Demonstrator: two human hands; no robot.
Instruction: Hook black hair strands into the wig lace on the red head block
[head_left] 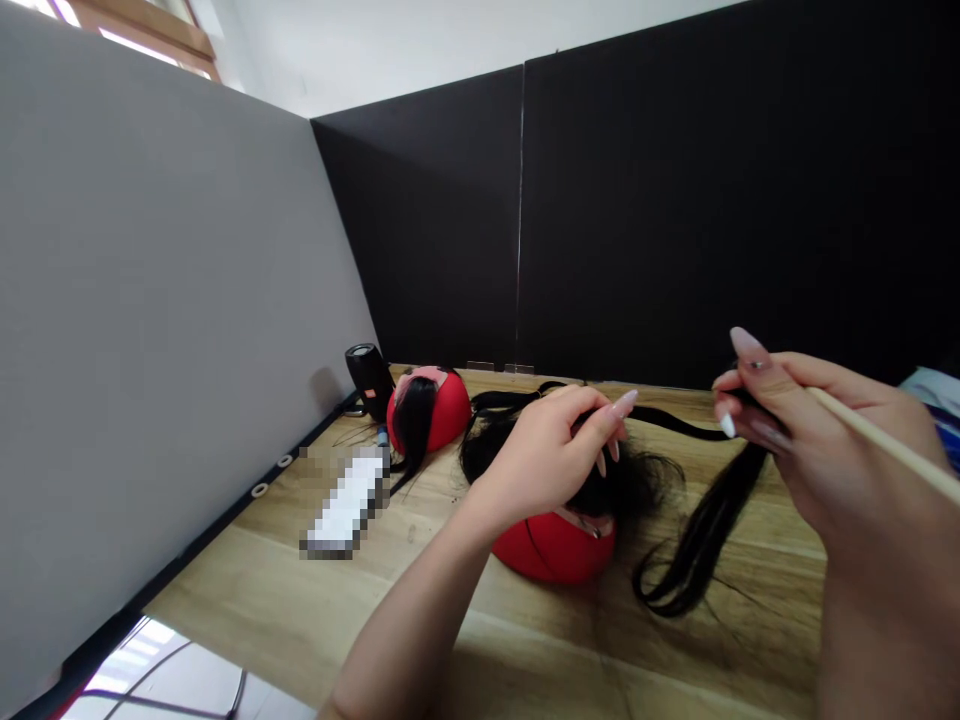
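A red dome-shaped wig block carries a piece with black hair on a pale base. My left hand rests over the hair with thumb and fingers drawn together; what lies between the fingertips is hidden. To the right, my right hand is closed around a hank of black hair, whose loose end hangs down to the table. The same hand also holds a thin pale wooden stick, slanting down to the right. A black strand stretches between the hands.
A second red wig block with black hair stands behind on the wooden table. Beside it are a black cylindrical speaker and a blurred white flat object. Grey and black partitions enclose the table.
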